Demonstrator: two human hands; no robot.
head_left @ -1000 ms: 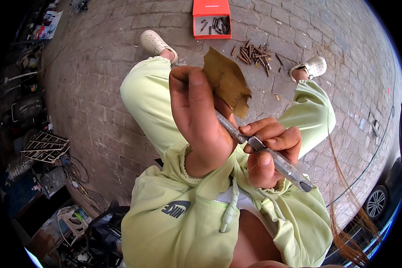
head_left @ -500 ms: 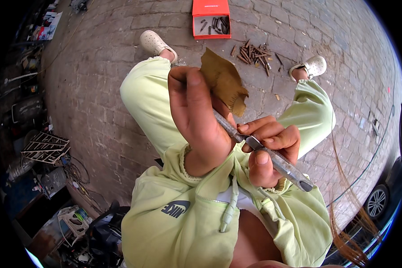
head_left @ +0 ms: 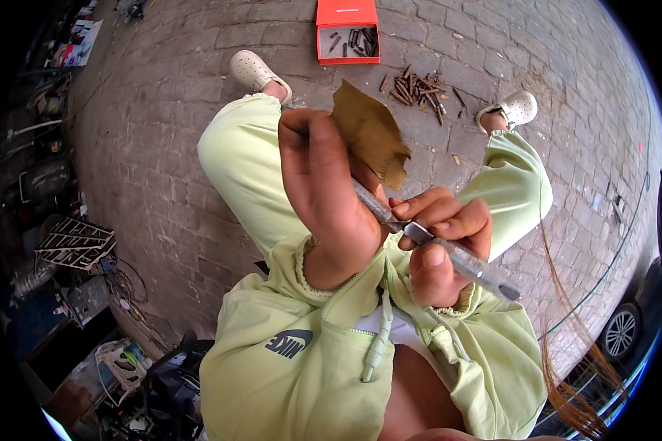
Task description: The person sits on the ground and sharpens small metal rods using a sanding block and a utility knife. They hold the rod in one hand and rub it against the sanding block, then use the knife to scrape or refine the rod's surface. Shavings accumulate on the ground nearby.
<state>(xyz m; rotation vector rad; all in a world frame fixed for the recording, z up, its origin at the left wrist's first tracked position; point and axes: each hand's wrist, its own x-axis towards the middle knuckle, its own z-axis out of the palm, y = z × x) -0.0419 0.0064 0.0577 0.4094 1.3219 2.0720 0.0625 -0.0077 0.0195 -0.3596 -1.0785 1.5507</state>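
My left hand point(head_left: 322, 173) is closed around one end of a grey metal tool point(head_left: 371, 200) and also holds a torn brown piece of sandpaper point(head_left: 368, 121), which stands up past the fingers. My right hand point(head_left: 449, 239) grips the tool's other section point(head_left: 463, 261), thumb below and fingers above. Between the hands the tool has a bright, angular metal part point(head_left: 418, 234). Its free end, slanting down to the right, is smeared by motion. I cannot make out the tool's exact kind, and my left palm hides part of it.
Beyond my hands, an open red box point(head_left: 348, 59) holds several dark metal bits. A pile of rusty bits point(head_left: 419, 90) lies beside it on the brick paving point(head_left: 169, 169). Cluttered metal parts point(head_left: 73, 242) and cables line the left; a parked car point(head_left: 625, 323) is at the right.
The tool's free end has swung up slightly and to the right with my right hand. My left hand and the sandpaper have shifted a little to the right.
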